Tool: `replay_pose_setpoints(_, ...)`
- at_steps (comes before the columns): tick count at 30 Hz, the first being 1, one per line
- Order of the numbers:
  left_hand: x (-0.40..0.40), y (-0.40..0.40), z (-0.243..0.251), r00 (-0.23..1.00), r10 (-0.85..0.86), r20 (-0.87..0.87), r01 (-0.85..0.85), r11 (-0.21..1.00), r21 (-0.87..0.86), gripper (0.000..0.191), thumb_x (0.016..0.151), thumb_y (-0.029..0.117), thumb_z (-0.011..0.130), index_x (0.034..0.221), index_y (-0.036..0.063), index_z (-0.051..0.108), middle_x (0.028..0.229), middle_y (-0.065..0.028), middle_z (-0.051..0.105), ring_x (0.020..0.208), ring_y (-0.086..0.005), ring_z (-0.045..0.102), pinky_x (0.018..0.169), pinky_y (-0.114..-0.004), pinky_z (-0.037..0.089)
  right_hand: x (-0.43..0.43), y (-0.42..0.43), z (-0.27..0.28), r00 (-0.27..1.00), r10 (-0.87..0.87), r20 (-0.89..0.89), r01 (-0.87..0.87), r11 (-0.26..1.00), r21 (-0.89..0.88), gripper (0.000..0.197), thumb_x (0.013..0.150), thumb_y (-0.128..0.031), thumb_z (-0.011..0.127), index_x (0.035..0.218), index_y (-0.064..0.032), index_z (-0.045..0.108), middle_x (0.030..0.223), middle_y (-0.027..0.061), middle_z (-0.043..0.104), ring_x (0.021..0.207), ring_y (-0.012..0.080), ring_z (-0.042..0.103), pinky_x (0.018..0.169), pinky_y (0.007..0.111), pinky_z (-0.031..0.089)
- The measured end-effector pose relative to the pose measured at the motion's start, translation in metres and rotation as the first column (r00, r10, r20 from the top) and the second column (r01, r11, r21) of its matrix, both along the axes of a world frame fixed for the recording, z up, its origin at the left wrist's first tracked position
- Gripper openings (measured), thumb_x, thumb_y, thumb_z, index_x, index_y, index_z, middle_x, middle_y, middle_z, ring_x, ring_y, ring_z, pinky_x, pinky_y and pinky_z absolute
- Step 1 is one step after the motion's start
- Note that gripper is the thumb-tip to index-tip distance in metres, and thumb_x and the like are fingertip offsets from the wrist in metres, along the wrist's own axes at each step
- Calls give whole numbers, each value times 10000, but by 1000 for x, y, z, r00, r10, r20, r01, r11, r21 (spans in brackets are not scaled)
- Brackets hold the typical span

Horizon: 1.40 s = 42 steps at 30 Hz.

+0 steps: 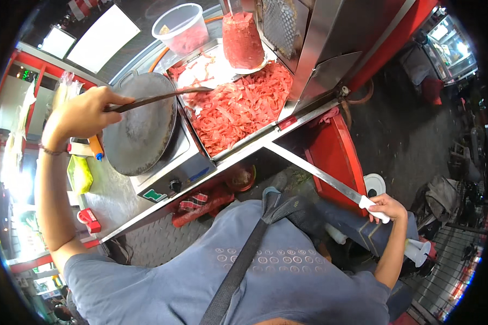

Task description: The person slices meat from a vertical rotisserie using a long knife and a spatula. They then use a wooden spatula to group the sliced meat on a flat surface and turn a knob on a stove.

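My left hand [81, 115] grips one end of a long, dark, narrow utensil [156, 99], whose kind I cannot tell. It reaches over a round dark griddle [140, 126], and its far end is at a heap of thin red meat strips [244, 111]. The strips fill much of a metal tray [244, 141]. Behind them a cone of stacked red meat [242, 44] stands upright on a spit. My right hand [390, 209] holds the white handle of a long knife [317, 172]. The blade points up and left, its tip near the counter's front edge.
A clear plastic tub [183, 30] with red contents stands behind the tray. Metal grill panels [284, 30] rise beside the cone. At left are an orange squeeze bottle [95, 147], a green-filled bag [80, 174] and a small red box [90, 221]. A red panel [337, 158] hangs below the counter.
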State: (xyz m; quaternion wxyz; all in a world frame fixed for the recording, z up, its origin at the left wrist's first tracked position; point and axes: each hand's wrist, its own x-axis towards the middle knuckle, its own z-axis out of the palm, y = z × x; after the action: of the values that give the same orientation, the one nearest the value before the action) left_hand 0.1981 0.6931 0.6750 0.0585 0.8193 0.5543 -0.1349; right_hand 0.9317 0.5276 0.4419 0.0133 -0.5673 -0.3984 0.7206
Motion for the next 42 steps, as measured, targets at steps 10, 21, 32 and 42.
replay_pose_setpoints(10, -10, -4, 55, 951, 290, 108, -285, 957, -60, 444, 896, 51, 644, 1338, 61, 684, 1122, -145, 726, 985, -218, 684, 939, -357, 530, -25, -11, -19, 1000, -2, -27, 3, 999, 54, 327, 941, -140, 715, 1206, 51, 685, 797, 67, 704, 622, 123, 661, 541, 266, 529)
replay_pose_setpoints(21, 45, -12, -54, 967, 136, -213, -156, 985, -78, 376, 942, 167, 593, 1303, 106, 678, 998, -263, 716, 999, -414, 701, 899, -497, 559, -156, -15, -51, 985, -173, 25, 121, 780, 614, 449, 977, -146, 679, 1411, -56, 602, 1149, 56, 689, 851, 125, 644, 667, 270, 555)
replay_pose_setpoints(32, 46, -62, 19, 977, 120, -174, -115, 993, 38, 354, 960, 174, 594, 1288, 77, 688, 1047, -185, 701, 1060, -365, 656, 931, -437, 522, -312, 57, -174, 938, -316, 145, -102, 149, 984, 591, 986, -210, 671, 1543, -272, 483, 972, 140, 477, 789, 353, 574, 708, 463, 522)
replay_pose_setpoints(42, 44, -87, -14, 982, 110, -155, -117, 992, -39, 366, 969, 194, 607, 1313, 92, 678, 1074, -236, 684, 1077, -395, 640, 964, -481, 503, -239, -53, -211, 797, -365, 481, -344, 381, 858, 612, 940, -211, 717, 1503, -354, 524, 1033, 155, 503, 848, 386, 636, 705, 508, 548)
